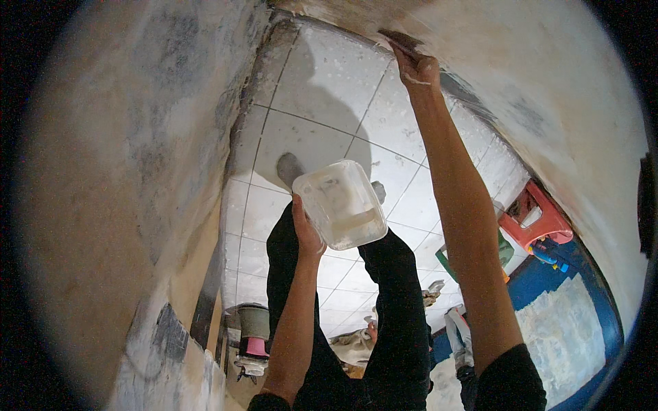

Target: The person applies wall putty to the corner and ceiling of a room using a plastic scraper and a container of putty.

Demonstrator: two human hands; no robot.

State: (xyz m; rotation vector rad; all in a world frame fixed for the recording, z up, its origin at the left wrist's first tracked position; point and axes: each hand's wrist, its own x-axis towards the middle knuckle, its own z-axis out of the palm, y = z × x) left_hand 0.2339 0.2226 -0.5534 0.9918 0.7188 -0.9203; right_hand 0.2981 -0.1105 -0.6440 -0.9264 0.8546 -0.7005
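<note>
A translucent square plastic container (340, 205) with pale white material inside is gripped at its left side by my left hand (307, 229), low over my legs. My right hand (419, 68) is raised far forward, its fingers closed on a dark flat scraper (399, 40) held against the patchy, pale wall (534, 61) at the upper right. White smears show on that hand.
A mottled wall (137, 123) rises at my left. The tiled floor (315, 75) is speckled white. At right are a red stool (548, 229), a green item (508, 250) and a blue, partly coated surface (562, 342). A bucket (252, 320) stands at lower left.
</note>
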